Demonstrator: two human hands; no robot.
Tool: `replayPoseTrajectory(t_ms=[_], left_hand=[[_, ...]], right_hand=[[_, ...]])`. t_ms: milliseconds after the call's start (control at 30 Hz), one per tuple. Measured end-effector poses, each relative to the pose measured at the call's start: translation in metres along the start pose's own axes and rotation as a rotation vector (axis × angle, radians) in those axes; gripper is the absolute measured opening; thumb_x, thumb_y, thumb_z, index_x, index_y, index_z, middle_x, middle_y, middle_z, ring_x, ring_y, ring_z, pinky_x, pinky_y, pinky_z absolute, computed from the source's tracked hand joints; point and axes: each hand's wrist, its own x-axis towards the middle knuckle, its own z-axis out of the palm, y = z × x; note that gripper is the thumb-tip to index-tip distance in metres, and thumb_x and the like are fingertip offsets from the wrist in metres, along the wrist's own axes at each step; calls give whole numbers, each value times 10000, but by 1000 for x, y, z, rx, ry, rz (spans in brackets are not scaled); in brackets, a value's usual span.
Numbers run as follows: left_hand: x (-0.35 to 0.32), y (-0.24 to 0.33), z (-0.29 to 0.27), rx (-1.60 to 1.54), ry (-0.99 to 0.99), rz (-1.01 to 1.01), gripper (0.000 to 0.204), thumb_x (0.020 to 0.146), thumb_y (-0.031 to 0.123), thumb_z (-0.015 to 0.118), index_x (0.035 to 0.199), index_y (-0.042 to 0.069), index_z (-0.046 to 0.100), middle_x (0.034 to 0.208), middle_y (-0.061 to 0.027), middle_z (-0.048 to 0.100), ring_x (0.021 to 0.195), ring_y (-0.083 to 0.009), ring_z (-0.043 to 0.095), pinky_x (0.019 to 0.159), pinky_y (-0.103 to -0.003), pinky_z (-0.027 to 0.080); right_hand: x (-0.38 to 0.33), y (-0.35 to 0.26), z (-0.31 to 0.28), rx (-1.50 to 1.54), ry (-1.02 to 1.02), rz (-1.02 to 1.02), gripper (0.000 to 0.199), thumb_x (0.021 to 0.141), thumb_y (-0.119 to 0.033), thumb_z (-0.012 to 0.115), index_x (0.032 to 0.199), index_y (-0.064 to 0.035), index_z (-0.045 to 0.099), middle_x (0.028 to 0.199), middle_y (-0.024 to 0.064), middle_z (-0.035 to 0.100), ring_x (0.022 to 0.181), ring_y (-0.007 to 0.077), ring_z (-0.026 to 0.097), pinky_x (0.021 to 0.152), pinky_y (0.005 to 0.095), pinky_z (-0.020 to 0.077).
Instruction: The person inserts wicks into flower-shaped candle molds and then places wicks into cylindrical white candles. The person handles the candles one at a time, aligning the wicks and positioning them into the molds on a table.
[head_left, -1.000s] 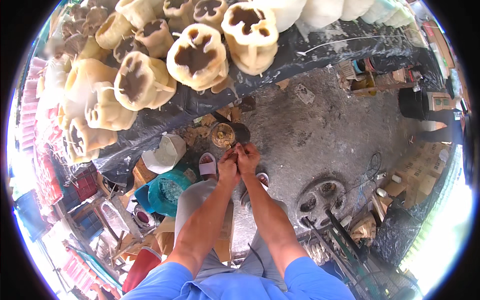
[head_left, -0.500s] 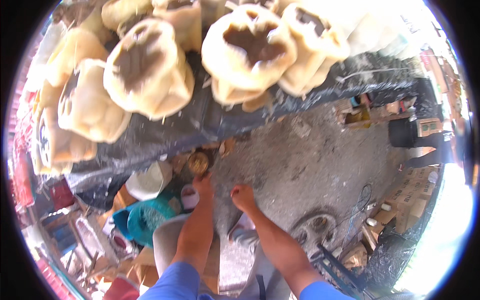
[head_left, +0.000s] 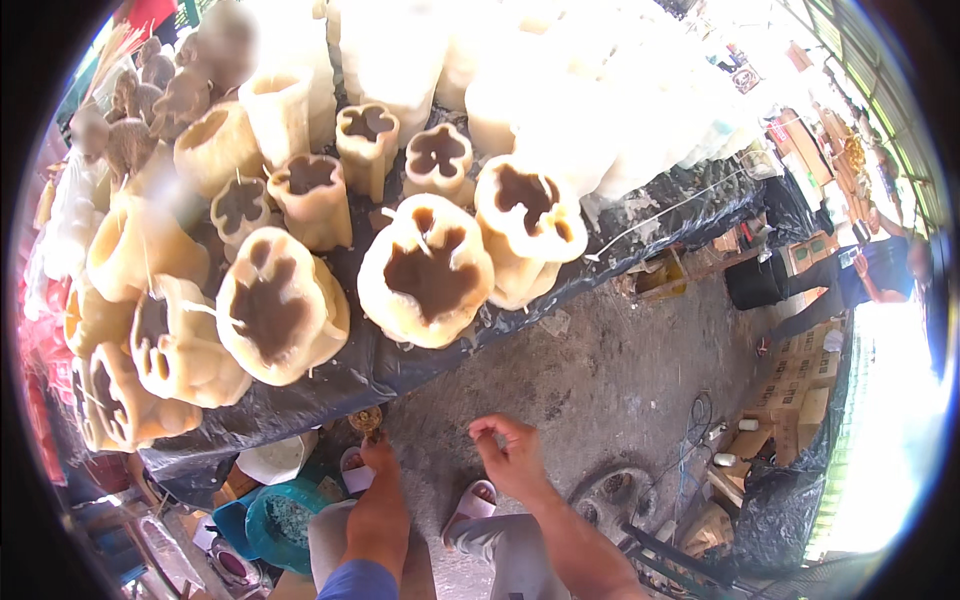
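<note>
left hand [head_left: 380, 457]: we find it at the near side of the round container; we cannot tell whether its grip is closed there.
right hand [head_left: 512, 458]: we record a loose, open grip, fingers bent, well apart from the container and above the floor [head_left: 610, 375].
round container [head_left: 354, 420]: small, with yellow-brown contents; we see it just beyond the left hand, near the worktop's front edge. we cannot confirm what supports it.
worktop [head_left: 345, 388]: sheeted in black plastic; we note cream wax-like forms [head_left: 427, 270] standing on it, the front ones with brown fill.
left of the legs: we observe a turquoise tub [head_left: 255, 525] of clear pieces and, just beyond it, a white tub [head_left: 277, 459].
right side: we list a grey wheel-shaped base [head_left: 614, 513], cardboard boxes [head_left: 792, 382] and, farther off, another person [head_left: 872, 272] in blue.
</note>
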Motion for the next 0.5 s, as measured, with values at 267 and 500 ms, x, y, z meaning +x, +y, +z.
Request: replayPoseTrajectory(t_ms=[267,500], left_hand=[[-97,83,-143,-108,-1283,-260,248,992,118,688,1228,49,718,962,-54,767,919,-207,788,701,-363,635],[-309,524,-338,171,-1311,310,132,985,100,724,1048,-11,756,958,-82,777,866,-226,743,790,-356,579]], right_hand=[[31,-176,-65,-118,403,-293,250,967,-130,817,1162,4,738,929,111,745,780,189,699,732,346,579],[45,-276,-102,-178,403,-167,350,922,-163,855,1199,15,734,989,131,732,797,225,690,748,361,588]])
